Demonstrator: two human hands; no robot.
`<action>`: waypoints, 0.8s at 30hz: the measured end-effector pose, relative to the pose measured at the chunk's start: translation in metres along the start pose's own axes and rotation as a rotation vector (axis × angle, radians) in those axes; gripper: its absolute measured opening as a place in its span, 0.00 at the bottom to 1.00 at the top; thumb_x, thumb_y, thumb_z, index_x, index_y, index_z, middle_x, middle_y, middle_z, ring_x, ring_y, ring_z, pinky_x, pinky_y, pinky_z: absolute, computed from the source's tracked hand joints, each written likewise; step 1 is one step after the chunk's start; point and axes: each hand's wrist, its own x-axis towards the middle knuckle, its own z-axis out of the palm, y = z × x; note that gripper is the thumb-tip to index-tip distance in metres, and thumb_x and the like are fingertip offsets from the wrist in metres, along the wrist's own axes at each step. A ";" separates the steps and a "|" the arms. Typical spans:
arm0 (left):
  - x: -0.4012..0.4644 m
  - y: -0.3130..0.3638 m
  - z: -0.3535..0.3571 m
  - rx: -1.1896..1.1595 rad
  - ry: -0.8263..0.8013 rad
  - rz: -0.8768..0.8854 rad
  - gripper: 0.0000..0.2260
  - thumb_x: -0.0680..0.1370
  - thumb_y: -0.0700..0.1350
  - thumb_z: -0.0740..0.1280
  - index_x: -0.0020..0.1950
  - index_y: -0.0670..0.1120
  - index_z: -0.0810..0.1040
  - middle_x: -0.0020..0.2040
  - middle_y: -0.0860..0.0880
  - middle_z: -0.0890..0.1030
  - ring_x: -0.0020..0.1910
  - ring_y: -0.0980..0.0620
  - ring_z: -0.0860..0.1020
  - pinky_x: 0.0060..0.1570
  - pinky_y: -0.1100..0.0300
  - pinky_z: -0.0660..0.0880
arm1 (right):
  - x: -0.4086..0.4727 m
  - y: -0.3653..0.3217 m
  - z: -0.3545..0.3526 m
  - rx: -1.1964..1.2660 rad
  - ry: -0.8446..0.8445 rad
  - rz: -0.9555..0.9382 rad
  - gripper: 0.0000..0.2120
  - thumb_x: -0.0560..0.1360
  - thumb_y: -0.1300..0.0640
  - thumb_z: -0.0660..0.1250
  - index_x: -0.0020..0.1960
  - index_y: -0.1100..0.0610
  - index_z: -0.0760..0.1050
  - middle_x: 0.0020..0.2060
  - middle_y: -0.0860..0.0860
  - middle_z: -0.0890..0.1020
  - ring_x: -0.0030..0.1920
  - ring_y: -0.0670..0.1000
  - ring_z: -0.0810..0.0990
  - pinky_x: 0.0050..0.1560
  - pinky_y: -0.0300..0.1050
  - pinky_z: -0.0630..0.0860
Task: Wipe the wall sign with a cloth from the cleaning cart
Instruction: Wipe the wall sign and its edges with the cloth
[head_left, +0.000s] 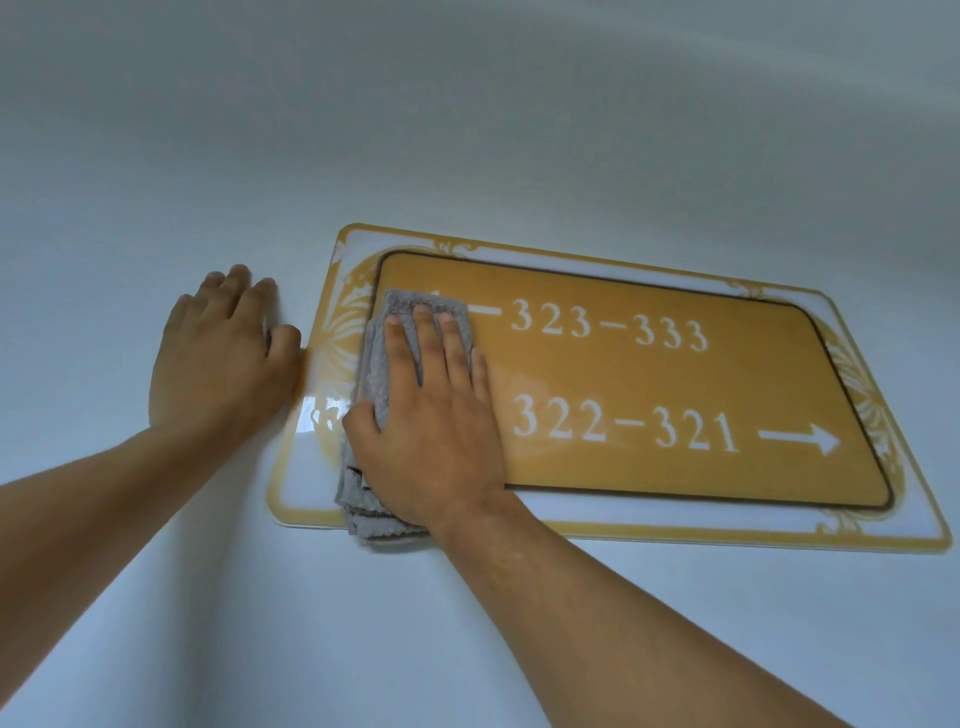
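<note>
A yellow wall sign (675, 384) with white room numbers and arrows hangs on a pale wall, framed by a white and gold border. A folded grey cloth (375, 374) lies flat against the sign's left end. My right hand (431, 415) presses the cloth onto the sign with straight fingers, the thumb lying along the cloth's left side. Part of the cloth sticks out below the palm, over the sign's lower border. My left hand (218, 358) rests flat on the wall just left of the sign, its thumb touching the sign's left edge.
The pale wall (467, 130) fills the rest of the view. The cleaning cart is out of sight.
</note>
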 end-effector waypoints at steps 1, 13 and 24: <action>-0.002 0.000 0.000 -0.001 -0.001 -0.001 0.28 0.77 0.52 0.52 0.75 0.42 0.66 0.77 0.40 0.65 0.77 0.42 0.60 0.76 0.43 0.56 | -0.004 -0.001 0.000 0.003 -0.005 -0.001 0.35 0.76 0.42 0.49 0.80 0.54 0.50 0.80 0.54 0.49 0.79 0.53 0.42 0.76 0.58 0.45; -0.028 -0.002 -0.009 0.005 -0.079 -0.002 0.30 0.76 0.51 0.48 0.77 0.42 0.63 0.79 0.41 0.62 0.79 0.43 0.57 0.78 0.45 0.52 | -0.035 -0.014 0.000 -0.052 -0.058 0.011 0.35 0.77 0.43 0.49 0.81 0.52 0.46 0.80 0.52 0.45 0.78 0.52 0.38 0.76 0.59 0.45; -0.025 -0.005 -0.008 -0.015 -0.073 -0.023 0.31 0.76 0.53 0.47 0.79 0.45 0.61 0.80 0.45 0.59 0.80 0.47 0.54 0.79 0.49 0.49 | -0.002 -0.010 0.002 -0.105 -0.113 -0.123 0.35 0.76 0.41 0.48 0.81 0.48 0.42 0.80 0.49 0.41 0.78 0.49 0.36 0.77 0.55 0.42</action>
